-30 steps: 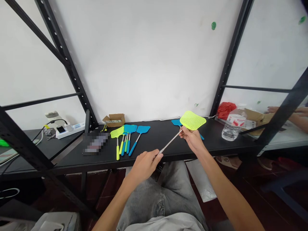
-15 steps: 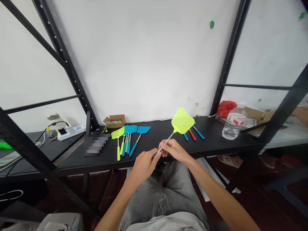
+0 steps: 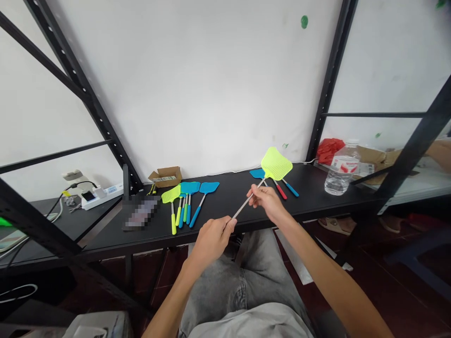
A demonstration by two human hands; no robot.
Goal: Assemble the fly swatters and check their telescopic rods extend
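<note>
Item, in hand: one yellow-green fly swatter [image 3: 276,163], perforated head, slim metal shaft; held tilted above the front of a black table [image 3: 230,190], head up and away to the right.

Left hand [image 3: 212,238]: closed round the lower end of the shaft, covering it. Right hand [image 3: 269,203]: thumb and fingers pinching the shaft midway, below the head.

Group, table left: several swatters laid side by side, handles toward the person; a yellow-handled swatter [image 3: 173,224] outermost, a blue swatter [image 3: 209,187] slightly apart at the right end.

Group, table right, behind the raised head: a red handle [image 3: 281,191] and a blue handle [image 3: 291,188], side by side; their heads are hidden, so colours cannot be told.

Also: open cardboard box [image 3: 165,178], back left; clear bottle [image 3: 338,180], upright, right; red bag [image 3: 329,150], behind it.
</note>
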